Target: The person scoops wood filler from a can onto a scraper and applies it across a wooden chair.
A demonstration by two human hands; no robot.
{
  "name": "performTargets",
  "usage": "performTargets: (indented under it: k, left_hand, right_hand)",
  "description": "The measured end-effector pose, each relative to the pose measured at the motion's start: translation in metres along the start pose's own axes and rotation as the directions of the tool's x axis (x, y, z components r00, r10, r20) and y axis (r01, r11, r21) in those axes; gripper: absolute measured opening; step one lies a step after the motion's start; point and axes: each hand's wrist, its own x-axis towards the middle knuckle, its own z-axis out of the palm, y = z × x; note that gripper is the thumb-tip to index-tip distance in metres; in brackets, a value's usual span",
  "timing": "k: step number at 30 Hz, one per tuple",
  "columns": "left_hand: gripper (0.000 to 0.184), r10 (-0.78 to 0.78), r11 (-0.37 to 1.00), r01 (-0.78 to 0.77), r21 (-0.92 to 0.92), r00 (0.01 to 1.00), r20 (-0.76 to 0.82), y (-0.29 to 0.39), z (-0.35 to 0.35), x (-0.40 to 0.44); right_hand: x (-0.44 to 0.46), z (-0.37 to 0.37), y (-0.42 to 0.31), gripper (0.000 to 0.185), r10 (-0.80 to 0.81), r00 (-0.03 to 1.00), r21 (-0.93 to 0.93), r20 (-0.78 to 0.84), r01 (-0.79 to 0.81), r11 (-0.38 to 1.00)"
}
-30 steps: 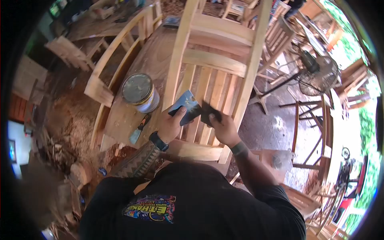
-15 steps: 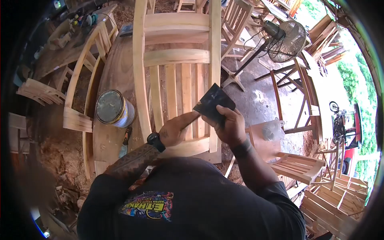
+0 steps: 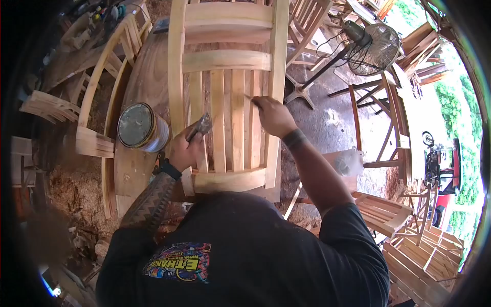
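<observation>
On the tabletop [image 3: 148, 74], the slatted frame [image 3: 227, 60] is pale, streaked wood.

Harsh daylight floods the right side, washing out the foliage [image 3: 452, 115], while the left falls dim. Fisheye distortion bends the outer edges into black corners.

Chair frame [image 3: 227, 60] cropped @ top, scraper [image 3: 157, 162] pt. hidden

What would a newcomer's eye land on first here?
The big slatted wooden frame, lying mid-view on the table, with both hands over it; the left hand grips a dark sheet. Next, the round can left of the frame and the standing fan on the floor, upper right.
</observation>
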Motion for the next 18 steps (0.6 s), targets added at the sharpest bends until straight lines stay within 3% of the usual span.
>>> performTargets:
  k: [1, 2, 7, 8, 11, 12, 17, 18]
  left_hand:
    - [0.036, 0.043, 0.999, -0.044, -0.022, 0.998, -0.035, -0.007, 0.000, 0.002]
    - [0.037, 0.081, 0.995, -0.085, -0.044, 0.994, -0.072, -0.014, 0.000, 0.005]
    - [0.037, 0.125, 0.992, -0.127, -0.008, 0.983, -0.138, -0.027, -0.004, 0.012]
    - [0.037, -0.033, 0.964, -0.004, -0.266, 0.990, -0.134, -0.030, 0.002, 0.011]
    - [0.038, 0.007, 0.969, -0.040, -0.243, 0.991, -0.135, -0.032, -0.003, 0.019]
    - [0.038, -0.023, 0.977, 0.006, -0.211, 0.996, -0.082, -0.029, -0.009, 0.022]
    - [0.037, -0.010, 0.953, -0.024, -0.302, 0.994, -0.109, -0.013, -0.009, 0.035]
    - [0.037, 0.002, 0.955, -0.035, -0.294, 0.994, -0.112, -0.011, -0.010, 0.035]
  right_hand:
    - [0.000, 0.006, -0.001, 0.040, -0.030, 0.999, -0.013, 0.038, 0.030, 0.999]
    - [-0.008, 0.026, 0.002, 0.045, -0.053, 0.996, -0.093, -0.068, 0.047, 0.995]
    - [-0.049, 0.050, -0.003, 0.053, 0.014, 0.996, -0.027, -0.087, -0.016, 1.000]
    - [-0.061, 0.057, -0.003, 0.055, 0.004, 0.996, -0.037, -0.092, -0.008, 0.999]
    - [-0.110, 0.081, -0.017, 0.061, 0.062, 0.996, 0.033, 0.062, -0.064, 0.997]
    - [-0.131, 0.095, -0.023, 0.062, 0.038, 0.996, 0.015, 0.080, -0.039, 0.999]
    - [-0.156, 0.094, -0.043, 0.061, 0.016, 0.999, -0.003, 0.047, -0.016, 1.000]
    - [-0.152, 0.085, -0.038, 0.058, 0.087, 0.990, 0.063, 0.107, -0.094, 0.994]
